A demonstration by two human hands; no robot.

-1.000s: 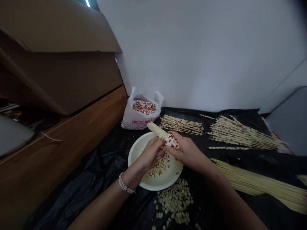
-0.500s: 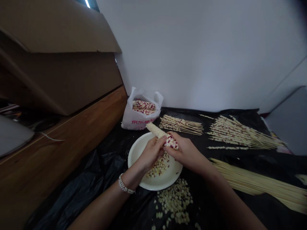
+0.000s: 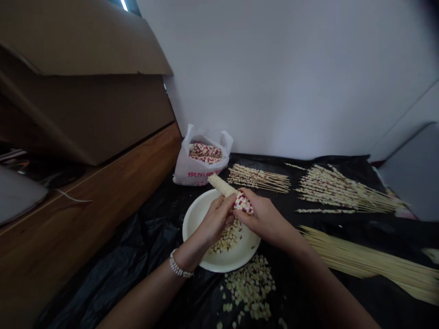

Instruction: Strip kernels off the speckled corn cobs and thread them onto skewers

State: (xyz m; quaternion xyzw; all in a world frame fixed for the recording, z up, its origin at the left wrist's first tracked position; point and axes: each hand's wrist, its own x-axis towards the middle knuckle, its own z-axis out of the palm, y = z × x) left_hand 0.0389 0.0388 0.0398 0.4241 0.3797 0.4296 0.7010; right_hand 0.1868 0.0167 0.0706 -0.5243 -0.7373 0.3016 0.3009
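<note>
Both hands grip one corn cob (image 3: pixel 222 186) above a white bowl (image 3: pixel 192 219). Its far end is stripped bare, while white and dark red kernels cover the end by my right hand (image 3: pixel 262 212). My left hand (image 3: pixel 218 218) is closed round the middle, its thumb pressed at the border of the kernels. The right fingers wrap the kernelled end. Loose corn kernels (image 3: pixel 226 240) lie in the bowl beneath the hands. A second pile of pale kernels (image 3: pixel 252 285) lies on the black plastic sheet in front of the bowl.
Behind the bowl stands a white plastic bag (image 3: pixel 195 167) holding corn cobs (image 3: pixel 206 151). Kernel-threaded skewers (image 3: pixel 254 176) lie to its right, with a larger bundle of skewers (image 3: pixel 329 187) beyond. Bare sticks (image 3: pixel 366 260) lie at right. A cardboard box (image 3: pixel 85 105) stands at left.
Hardly anything differs. The hands keep their grip on the cob, with only a very slight shift of the fingers and the view.
</note>
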